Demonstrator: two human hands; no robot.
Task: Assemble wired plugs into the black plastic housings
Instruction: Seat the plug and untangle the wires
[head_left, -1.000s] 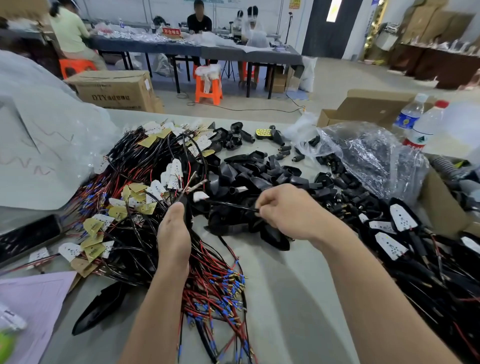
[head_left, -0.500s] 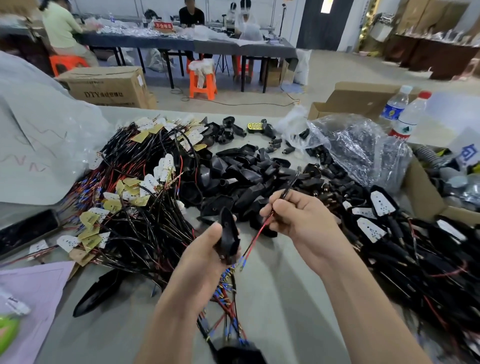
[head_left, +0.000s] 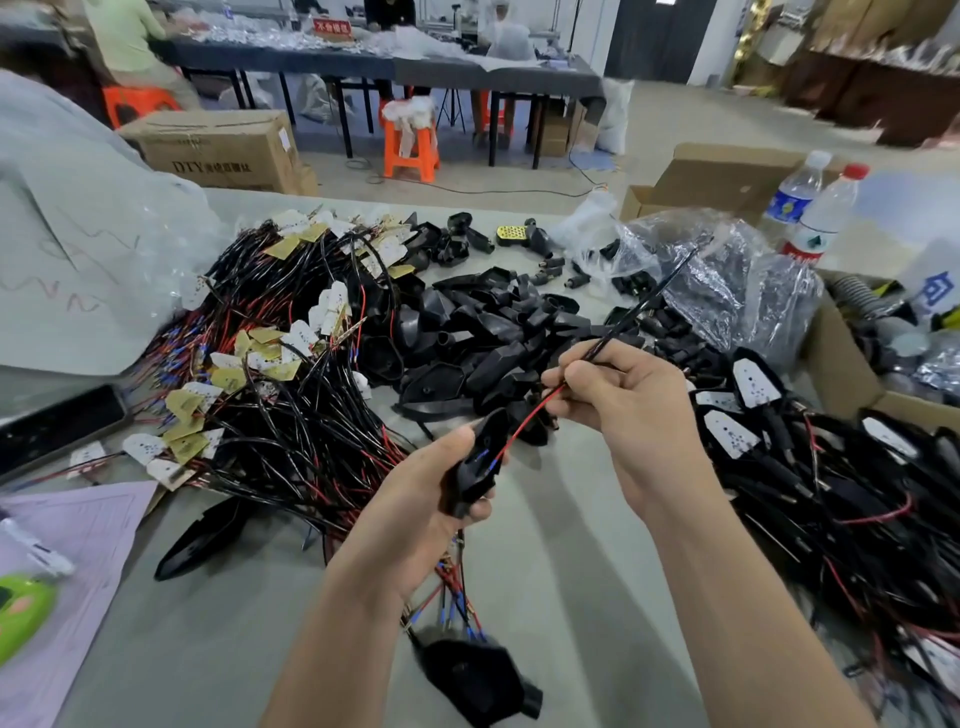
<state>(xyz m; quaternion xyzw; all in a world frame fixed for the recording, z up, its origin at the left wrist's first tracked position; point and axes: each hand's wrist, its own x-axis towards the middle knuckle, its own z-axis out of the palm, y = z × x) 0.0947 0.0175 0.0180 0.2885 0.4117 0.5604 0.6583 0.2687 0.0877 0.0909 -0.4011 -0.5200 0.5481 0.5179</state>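
My left hand (head_left: 415, 509) grips a black plastic housing (head_left: 475, 462) upright above the table. My right hand (head_left: 628, 400) pinches a wired lead (head_left: 639, 306) whose black cable rises up and to the right. Its red wire (head_left: 530, 415) runs down into the top of the housing. A second black housing (head_left: 478, 675) hangs below my left wrist on several red and blue wires. A pile of empty black housings (head_left: 483, 332) lies just behind my hands. A heap of wired plugs with white and yellow tags (head_left: 275, 364) fills the table's left.
Assembled units with white tags (head_left: 810, 467) lie heaped on the right. A clear plastic bag (head_left: 727, 270), two water bottles (head_left: 821, 208) and a cardboard box (head_left: 841, 364) stand at the back right. A phone (head_left: 57, 421) and pink paper (head_left: 67, 545) lie at the left.
My hands lifted off the pile: the left one picked up a housing, the right one drew out a wired lead. The red wire has since moved to the housing's top.
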